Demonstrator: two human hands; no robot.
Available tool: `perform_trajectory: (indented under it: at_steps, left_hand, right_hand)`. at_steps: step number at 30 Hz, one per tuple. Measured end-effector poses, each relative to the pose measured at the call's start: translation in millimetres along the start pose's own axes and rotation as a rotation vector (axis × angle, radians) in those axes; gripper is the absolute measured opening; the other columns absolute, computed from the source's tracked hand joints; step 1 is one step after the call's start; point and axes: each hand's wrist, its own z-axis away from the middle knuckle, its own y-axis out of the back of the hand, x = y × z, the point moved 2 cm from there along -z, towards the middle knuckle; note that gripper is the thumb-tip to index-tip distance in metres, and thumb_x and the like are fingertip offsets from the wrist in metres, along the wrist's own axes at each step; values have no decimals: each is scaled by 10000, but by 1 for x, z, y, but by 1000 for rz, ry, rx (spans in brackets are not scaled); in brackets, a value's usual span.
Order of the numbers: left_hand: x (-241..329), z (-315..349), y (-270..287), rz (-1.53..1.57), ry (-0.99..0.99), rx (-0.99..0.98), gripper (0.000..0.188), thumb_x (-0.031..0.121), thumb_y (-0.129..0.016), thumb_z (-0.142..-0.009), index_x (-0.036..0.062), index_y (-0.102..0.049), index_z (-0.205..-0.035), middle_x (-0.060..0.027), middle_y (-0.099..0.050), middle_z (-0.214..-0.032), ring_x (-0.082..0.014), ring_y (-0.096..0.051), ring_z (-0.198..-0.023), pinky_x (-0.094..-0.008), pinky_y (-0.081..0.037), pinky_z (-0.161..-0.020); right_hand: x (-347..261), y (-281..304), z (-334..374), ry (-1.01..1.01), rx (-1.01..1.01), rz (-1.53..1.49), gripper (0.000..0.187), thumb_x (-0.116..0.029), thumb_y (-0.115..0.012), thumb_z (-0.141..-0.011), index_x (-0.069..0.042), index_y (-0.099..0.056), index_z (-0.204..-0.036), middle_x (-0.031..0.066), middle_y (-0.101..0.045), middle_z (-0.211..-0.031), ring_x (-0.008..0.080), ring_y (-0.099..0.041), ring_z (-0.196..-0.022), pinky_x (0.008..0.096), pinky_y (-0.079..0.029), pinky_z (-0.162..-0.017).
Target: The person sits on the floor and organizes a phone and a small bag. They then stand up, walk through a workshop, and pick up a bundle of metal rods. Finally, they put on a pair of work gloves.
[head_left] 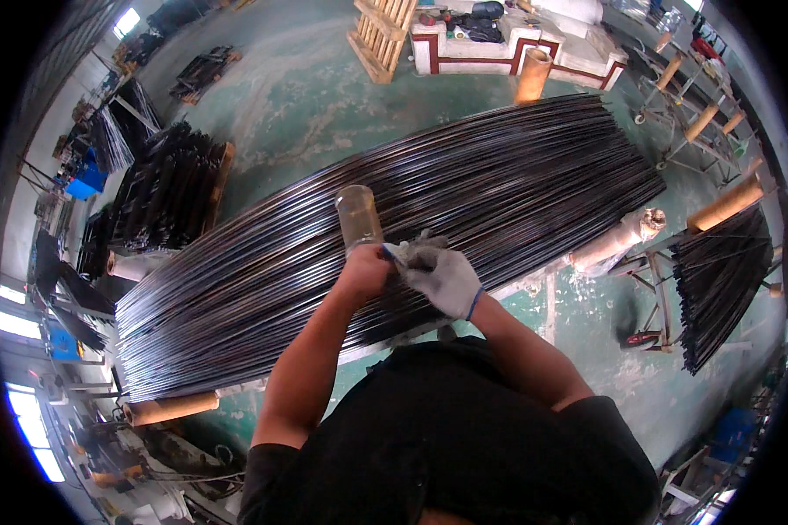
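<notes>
My bare left hand (368,269) is closed at the edge of a small white knitted piece with a blue hem, which looks like a work glove (396,254). My right hand (446,280) wears a white glove with a blue cuff. Its fingers are bent and pinch the same white piece from the other side, partly hiding it. Just beyond my left hand, a clear cylindrical container (357,217) rests on long dark glossy rods (499,175). Those rods lie side by side in a broad layer beneath both hands.
Brown roller tubes (174,408) support the rod layer at its ends. Another rod stack (726,280) hangs over a rack at right, and a dark bundle (167,188) sits at left. A wooden pallet (383,37) and a white bench (473,54) stand at the back.
</notes>
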Motion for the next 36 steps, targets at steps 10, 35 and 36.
perform_trajectory:
  at_steps: [10, 35, 36]
  left_hand:
    - [28, 9, 3, 947, 363, 103, 282, 3, -505, -974, -14, -665, -1206, -151, -720, -1097, -301, -712, -982, -422, -593, -884]
    - [82, 14, -18, 1164, 89, -254, 401, 229, -573, -1043, -6, -592, -1367, -140, -671, -1297, -263, -660, -1147, -399, -540, -971]
    - [93, 20, -14, 1193, 84, -274, 417, 232, -569, -1051, -16, -581, -1386, -141, -666, -1310, -256, -658, -1154, -401, -540, -980]
  right_hand:
    - [-16, -18, 16, 130, 70, 375, 183, -237, -679, -909, -56, -696, -888, 192, -695, -787, 412, -692, -764, 495, -561, -674]
    - [-75, 8, -19, 271, 16, 552, 142, -206, -656, -923, -66, -645, -902, 184, -678, -787, 421, -673, -740, 503, -539, -668]
    - [-68, 7, -10, 303, 79, 482, 139, -203, -664, -927, -66, -643, -918, 182, -675, -782, 419, -672, -734, 500, -535, -656]
